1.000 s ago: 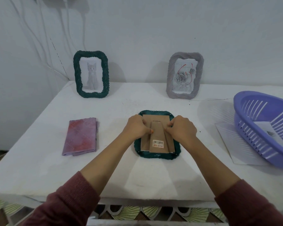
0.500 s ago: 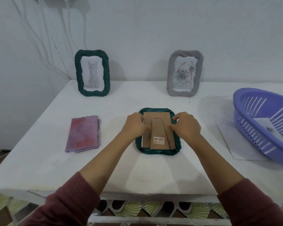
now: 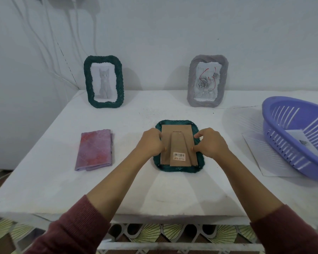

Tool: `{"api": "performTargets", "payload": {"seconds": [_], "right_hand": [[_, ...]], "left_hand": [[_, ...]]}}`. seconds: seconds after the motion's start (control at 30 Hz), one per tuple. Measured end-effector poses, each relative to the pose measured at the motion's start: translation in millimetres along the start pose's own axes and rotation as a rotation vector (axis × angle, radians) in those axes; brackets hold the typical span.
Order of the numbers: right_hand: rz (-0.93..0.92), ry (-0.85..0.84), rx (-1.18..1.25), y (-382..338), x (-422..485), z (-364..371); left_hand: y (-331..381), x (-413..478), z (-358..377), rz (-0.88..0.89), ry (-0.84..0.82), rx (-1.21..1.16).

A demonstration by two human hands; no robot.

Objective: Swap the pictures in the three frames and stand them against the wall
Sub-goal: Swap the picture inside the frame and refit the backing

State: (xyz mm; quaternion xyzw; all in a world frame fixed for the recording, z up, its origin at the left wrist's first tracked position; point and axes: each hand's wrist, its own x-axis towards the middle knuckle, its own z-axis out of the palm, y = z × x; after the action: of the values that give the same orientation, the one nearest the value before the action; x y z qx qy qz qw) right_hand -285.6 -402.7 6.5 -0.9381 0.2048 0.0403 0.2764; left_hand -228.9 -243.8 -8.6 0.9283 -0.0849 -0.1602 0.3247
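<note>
Cloth lies left, basket right, of the face-down frame gripped by left hand and right hand.

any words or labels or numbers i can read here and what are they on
Barcode sticker on the back stand of the face-down green frame: bars and orange print, too small to read.
Picture in the grey frame: faint writing along the top, too blurred to read.
No other text shows.
</note>
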Motion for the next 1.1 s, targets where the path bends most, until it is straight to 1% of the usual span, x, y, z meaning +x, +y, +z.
{"api": "performTargets", "payload": {"seconds": [0.2, 0.53, 0.77, 0.87, 1.0, 1.1], "right_hand": [[0.008, 0.014, 0.028, 2, 0, 0], [0.023, 0.037, 0.022, 3, 2, 3], [-0.001, -0.035, 0.006, 9, 13, 5], [-0.035, -0.032, 0.127, 17, 25, 1], [-0.116, 0.099, 0.218, 18, 46, -7], [-0.192, 0.102, 0.194, 10, 60, -1]], "left_hand": [[-1, -1, 1, 0.005, 0.008, -0.038], [2, -10, -1, 0.024, -0.022, 0.005], [4, -11, 0, 0.056, -0.037, 0.080], [1, -6, -6, 0.045, 0.026, 0.018], [0, 14, -18, 0.079, 0.214, -0.069], [0, 30, -14, 0.125, 0.230, -0.126]]}}
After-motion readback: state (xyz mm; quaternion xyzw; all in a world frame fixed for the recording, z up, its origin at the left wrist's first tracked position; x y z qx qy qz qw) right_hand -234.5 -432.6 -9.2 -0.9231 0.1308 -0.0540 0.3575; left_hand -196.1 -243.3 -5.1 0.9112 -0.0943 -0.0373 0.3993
